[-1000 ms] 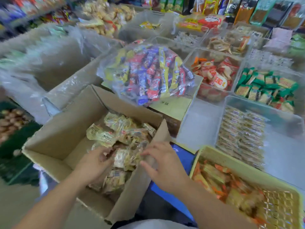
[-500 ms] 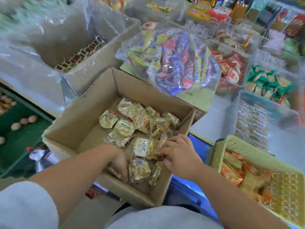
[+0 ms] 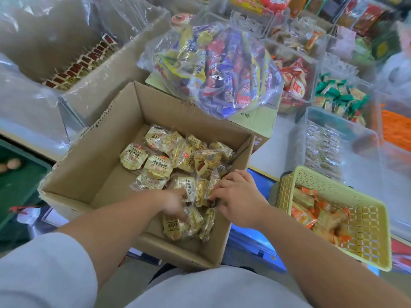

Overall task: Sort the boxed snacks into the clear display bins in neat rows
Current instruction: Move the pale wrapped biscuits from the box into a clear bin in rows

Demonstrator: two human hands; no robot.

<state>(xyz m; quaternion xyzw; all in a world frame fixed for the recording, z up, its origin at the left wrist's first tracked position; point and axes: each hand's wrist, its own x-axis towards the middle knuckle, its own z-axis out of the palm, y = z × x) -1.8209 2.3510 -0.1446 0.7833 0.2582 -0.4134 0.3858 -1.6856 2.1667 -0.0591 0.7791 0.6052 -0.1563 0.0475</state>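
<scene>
An open cardboard box (image 3: 93, 165) in front of me holds several yellow-and-cream wrapped snack packets (image 3: 155, 163). Both hands are inside its near right corner. My left hand (image 3: 174, 203) grips packets at the bottom of the pile, its fingers curled into them. My right hand (image 3: 235, 196) pinches a bunch of upright packets (image 3: 201, 192) against the left hand. A clear display bin (image 3: 364, 138) with neat rows of small clear-wrapped snacks stands to the right, beyond the box.
A yellow plastic basket (image 3: 375, 250) of orange packets sits at the right. A big clear bag of colourful bars (image 3: 222, 70) lies on a carton behind the box. More clear bins of snacks fill the back right. A plastic-lined carton (image 3: 93, 85) stands at the left.
The view has tilted down and closer to the box. Both hands have closed in together on the packets in the near right corner and gathered a bunch upright.
</scene>
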